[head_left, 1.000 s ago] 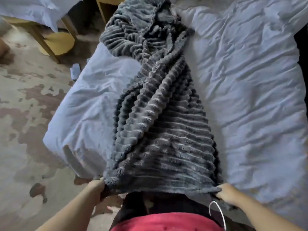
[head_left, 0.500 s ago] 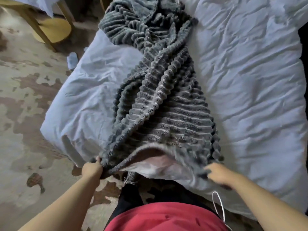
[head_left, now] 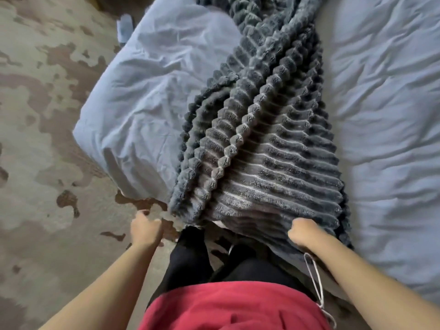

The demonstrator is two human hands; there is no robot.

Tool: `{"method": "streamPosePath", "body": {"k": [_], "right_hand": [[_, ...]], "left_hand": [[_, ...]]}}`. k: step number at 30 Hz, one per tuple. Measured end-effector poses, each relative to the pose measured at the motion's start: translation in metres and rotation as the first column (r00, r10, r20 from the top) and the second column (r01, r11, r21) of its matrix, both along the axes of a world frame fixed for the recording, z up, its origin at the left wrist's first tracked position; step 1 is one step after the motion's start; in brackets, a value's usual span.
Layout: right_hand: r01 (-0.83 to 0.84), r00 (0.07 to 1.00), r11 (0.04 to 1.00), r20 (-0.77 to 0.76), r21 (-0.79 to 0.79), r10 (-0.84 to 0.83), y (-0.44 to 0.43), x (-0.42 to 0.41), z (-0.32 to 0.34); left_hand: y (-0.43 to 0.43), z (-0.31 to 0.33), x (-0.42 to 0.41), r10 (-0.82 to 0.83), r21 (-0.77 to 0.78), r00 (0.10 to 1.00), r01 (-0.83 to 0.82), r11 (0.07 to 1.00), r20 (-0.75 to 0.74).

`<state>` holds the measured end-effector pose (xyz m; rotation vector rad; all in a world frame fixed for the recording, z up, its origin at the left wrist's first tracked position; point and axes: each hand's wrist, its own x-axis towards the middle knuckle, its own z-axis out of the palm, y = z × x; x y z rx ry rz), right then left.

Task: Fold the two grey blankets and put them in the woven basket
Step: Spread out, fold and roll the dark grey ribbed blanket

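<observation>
Right hand (head_left: 303, 234) fingers curled tight over the near edge of the grey blanket (head_left: 266, 144). Left hand (head_left: 145, 231) just off the blanket's near left corner, fingers loosely spread, gripping nothing. Blanket bunched in long ridged folds, stretched lengthwise up the bed (head_left: 385, 115), near end draped over the bed's edge. Patchy floor (head_left: 35, 115) left of the blanket.

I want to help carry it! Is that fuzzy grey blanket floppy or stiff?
Probably very floppy: the grey blanket bunches into soft folds across the bed. Its thick plush ribs suggest it's bulky. It would likely sag wherever you don't hold it.
</observation>
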<state>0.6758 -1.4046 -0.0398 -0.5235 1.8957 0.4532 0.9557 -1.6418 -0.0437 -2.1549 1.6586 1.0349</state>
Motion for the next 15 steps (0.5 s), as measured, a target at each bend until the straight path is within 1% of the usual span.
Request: {"method": "streamPosePath", "body": {"k": [1,3,6,8,10,12,14,15], "right_hand": [[0.043,0.998,0.994,-0.037,-0.105,-0.047,-0.023,0.000,0.004],[0.096,0.993,0.949,-0.037,-0.299,-0.113,-0.071,0.005,0.012],[0.182,0.977,0.819,0.004,-0.543,-0.215,-0.141,0.018,0.030],[0.211,0.965,0.730,0.020,-0.650,-0.260,-0.181,0.025,0.035],[0.269,0.948,0.668,0.068,-0.693,-0.311,-0.216,0.030,0.028],[0.347,0.915,0.630,0.104,-0.695,-0.390,-0.245,0.035,0.010],[0.432,0.859,0.637,0.077,-0.638,-0.506,-0.265,0.038,-0.016],[0.493,0.818,0.651,0.052,-0.578,-0.573,-0.272,0.039,-0.028]], "left_hand": [[-0.008,-0.001,-0.009,-0.059,-0.028,0.997,0.057,0.998,-0.057],[-0.025,-0.005,-0.030,-0.137,-0.052,0.979,0.131,0.990,-0.149],[-0.051,-0.009,-0.062,-0.148,-0.045,0.952,0.141,0.989,-0.268],[-0.071,-0.017,-0.083,-0.135,-0.027,0.936,0.133,0.991,-0.324],[-0.088,-0.029,-0.101,-0.129,0.007,0.922,0.141,0.990,-0.365],[-0.101,-0.043,-0.117,-0.172,0.022,0.912,0.194,0.981,-0.373],[-0.107,-0.054,-0.127,-0.231,0.037,0.902,0.262,0.964,-0.364],[-0.109,-0.061,-0.128,-0.248,0.053,0.891,0.288,0.956,-0.382]]}}
